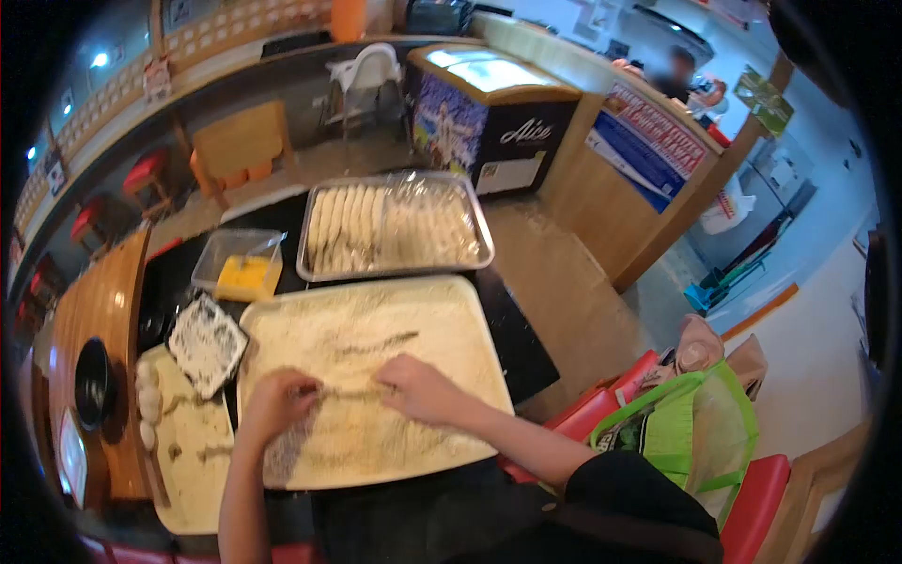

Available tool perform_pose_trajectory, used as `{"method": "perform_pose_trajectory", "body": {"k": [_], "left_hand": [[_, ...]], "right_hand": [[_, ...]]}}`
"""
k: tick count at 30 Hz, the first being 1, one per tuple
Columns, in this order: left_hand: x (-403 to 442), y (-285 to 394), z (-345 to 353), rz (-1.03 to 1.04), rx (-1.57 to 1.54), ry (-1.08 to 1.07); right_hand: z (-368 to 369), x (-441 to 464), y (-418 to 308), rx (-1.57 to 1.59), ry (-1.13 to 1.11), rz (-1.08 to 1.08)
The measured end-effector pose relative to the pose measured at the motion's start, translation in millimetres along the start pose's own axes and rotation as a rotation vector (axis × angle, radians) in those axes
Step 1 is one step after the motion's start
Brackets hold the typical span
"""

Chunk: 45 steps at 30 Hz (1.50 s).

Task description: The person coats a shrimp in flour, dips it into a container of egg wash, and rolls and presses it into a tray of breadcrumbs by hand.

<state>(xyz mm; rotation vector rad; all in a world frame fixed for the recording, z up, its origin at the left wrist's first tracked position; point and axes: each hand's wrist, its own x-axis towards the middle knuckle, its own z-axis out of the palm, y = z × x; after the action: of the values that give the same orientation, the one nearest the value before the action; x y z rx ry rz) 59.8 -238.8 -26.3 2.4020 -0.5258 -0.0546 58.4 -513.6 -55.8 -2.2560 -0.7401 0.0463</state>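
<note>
A large cream tray (460,315) spread with pale crumbs lies in front of me. Low over it, my left hand (287,395) pinches one end of a thin crumb-coated strip (348,393), and my right hand (420,387) has its fingers closed at the other end. The strip runs roughly level between them. Farther up the crumbs lies a darker thin strip (399,339). Beyond the tray, a metal tray (395,275) holds rows of pale coated sticks (348,221), partly under clear plastic.
Left of the tray are a clear container (211,249) with yellow contents, a black tray (242,355) of white powder, and a smaller cream tray (193,489) with small pieces. A black bowl (92,385) sits on a wooden table. A green bag (676,432) rests at right; a person (675,80) is behind the counter.
</note>
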Motion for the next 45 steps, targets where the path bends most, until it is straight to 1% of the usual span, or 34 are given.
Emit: {"method": "perform_pose_trajectory", "body": {"k": [2, 4, 6, 7, 11, 14, 20, 23, 25, 26, 28, 29, 31, 32, 35, 38, 41, 42, 45], "left_hand": [[-0.8, -18.7, 0.5, -0.038, 0.016, 0.009], [-1.6, -26.6, -5.4, -0.019, 0.014, -0.021], [-4.0, -19.6, -9.3, 0.09, 0.028, 0.025], [-4.7, -10.6, -9.0, 0.141, 0.136, 0.075], [3.4, 12.2, 10.5, 0.19, -0.043, 0.037], [9.4, 18.9, 25.9, 0.24, -0.044, 0.036], [14.4, 5.7, 41.0, 0.158, -0.12, 0.028], [15.8, 6.4, 38.2, 0.182, -0.116, 0.017], [14.6, 11.4, 32.6, 0.22, -0.045, 0.049], [13.9, 14.3, 30.6, 0.24, -0.009, 0.065], [14.0, 14.0, 29.5, 0.031, -0.189, -0.086], [14.2, 12.9, 28.4, -0.07, -0.279, -0.162], [12.1, 6.5, 27.1, -0.119, -0.362, -0.272], [14.5, 3.5, 26.8, -0.126, -0.401, -0.327], [19.0, -4.0, 28.3, 0.253, -0.042, -0.097], [18.4, 15.7, 23.5, 0.131, -0.185, -0.076], [15.5, 22.1, 24.9, 0.048, -0.232, -0.092], [13.6, 24.8, 27.7, -0.044, -0.232, -0.097], [8.4, 18.3, 38.5, 0.049, -0.166, 0.015]], "right_hand": [[10.0, -0.4, 6.7, 0.012, 0.031, -0.008], [12.6, -1.0, 14.3, 0.019, 0.048, -0.022], [8.2, 0.9, 7.4, 0.033, 0.093, -0.031], [5.8, 1.4, 1.5, 0.032, 0.131, -0.024], [9.1, 7.7, -10.0, 0.026, 0.16, -0.066], [11.7, 10.3, -11.0, 0.003, 0.166, -0.09], [15.5, 10.7, -6.4, -0.014, 0.151, -0.071], [16.8, 11.1, -5.4, -0.011, 0.179, -0.115], [17.4, 10.8, -6.1, -0.011, 0.229, -0.172], [16.7, 10.3, -6.8, -0.004, 0.186, -0.134], [12.4, 10.0, -9.8, 0.005, 0.104, -0.057], [9.3, 10.3, -13.8, 0.092, 0.039, 0.015], [0.7, 12.8, -22.8, 0.249, -0.077, 0.158], [2.1, 14.3, -17.3, 0.193, -0.136, 0.166], [13.8, 12.3, 0.9, -0.013, 0.008, -0.102], [12.2, 12.8, -11.4, 0.042, 0.071, -0.109], [19.9, 13.0, -9.2, 0.074, 0.064, -0.065], [22.4, 13.1, -7.9, 0.073, 0.074, -0.076], [26.5, 11.8, -5.5, 0.083, 0.051, -0.052]]}}
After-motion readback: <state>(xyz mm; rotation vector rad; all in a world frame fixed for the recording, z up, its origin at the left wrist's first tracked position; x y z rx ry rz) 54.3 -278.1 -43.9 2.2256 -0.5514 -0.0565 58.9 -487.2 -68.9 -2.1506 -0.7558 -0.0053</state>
